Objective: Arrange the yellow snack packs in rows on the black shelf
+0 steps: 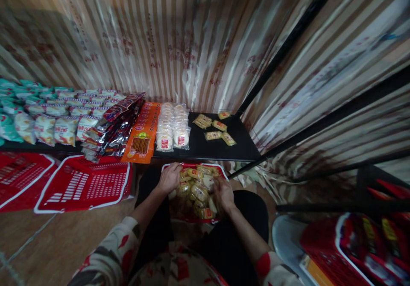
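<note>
Between my knees is a red basket with a white rim (221,169), holding many small yellow snack packs (199,192) in clear wrappers. My left hand (171,177) is at the basket's back left edge, its fingers curled over the rim. On the other side, my right hand (224,192) reaches in among the packs. Motion smears its fingers, so whether a pack is in them cannot be made out. Several similar yellow packs (219,125) lie loosely on the right end of the black shelf (196,148) just beyond the basket.
Left of the loose packs stand rows of white round crackers (173,126), an orange snack bag (141,136), dark red packets (120,126) and white bags (65,130). Red baskets (86,181) sit below. Black posts (288,34) slant across the right, near another filled basket (323,239).
</note>
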Tool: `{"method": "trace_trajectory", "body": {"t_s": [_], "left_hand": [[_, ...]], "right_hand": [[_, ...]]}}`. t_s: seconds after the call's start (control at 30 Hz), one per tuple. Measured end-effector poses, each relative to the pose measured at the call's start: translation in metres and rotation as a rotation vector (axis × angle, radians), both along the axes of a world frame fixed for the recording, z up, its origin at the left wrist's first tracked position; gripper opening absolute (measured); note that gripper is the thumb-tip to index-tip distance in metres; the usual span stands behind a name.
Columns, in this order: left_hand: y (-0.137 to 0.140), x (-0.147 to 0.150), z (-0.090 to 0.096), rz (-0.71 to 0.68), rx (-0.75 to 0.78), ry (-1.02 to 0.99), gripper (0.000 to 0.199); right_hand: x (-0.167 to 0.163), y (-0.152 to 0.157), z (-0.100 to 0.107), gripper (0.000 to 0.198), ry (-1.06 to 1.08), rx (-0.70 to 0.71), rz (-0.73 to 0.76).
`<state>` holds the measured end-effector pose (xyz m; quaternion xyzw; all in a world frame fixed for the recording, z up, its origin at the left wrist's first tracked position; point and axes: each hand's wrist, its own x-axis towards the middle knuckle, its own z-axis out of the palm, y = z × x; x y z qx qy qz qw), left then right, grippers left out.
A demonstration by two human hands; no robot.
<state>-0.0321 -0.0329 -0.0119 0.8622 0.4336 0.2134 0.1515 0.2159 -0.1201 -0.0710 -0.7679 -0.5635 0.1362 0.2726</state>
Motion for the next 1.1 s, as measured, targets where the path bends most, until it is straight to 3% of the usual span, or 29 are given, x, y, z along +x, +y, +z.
{"method": "trace_trajectory", "body": {"t_s": [0.13,0.3,0.6,0.8,1.1], "left_hand": [[-0.026,0.014,-0.016,-0.114,-0.159,0.07,0.027],[-0.058,0.021,-0.034,-0.167,-0.254,0.158,0.024],[-0.069,0.013,-0.038,-0.192,-0.274,0.124,0.022],[-0.068,0.024,-0.041,-0.149,-0.308,-0.011,0.027],[-0.069,0.043,-0.054,-0.078,-0.358,-0.137,0.03]], "right_hand": [[-0.002,-0.005,-0.004,0.051,-0.06,-0.258,0.008],[-0.013,0.002,0.005,0.053,-0.142,-0.42,-0.014],[-0.008,0.002,0.005,0.026,-0.039,-0.294,0.057],[-0.013,0.003,0.013,0.033,-0.103,-0.299,0.028],[-0.03,-0.003,0.032,0.058,-0.198,-0.47,0.247]]}}
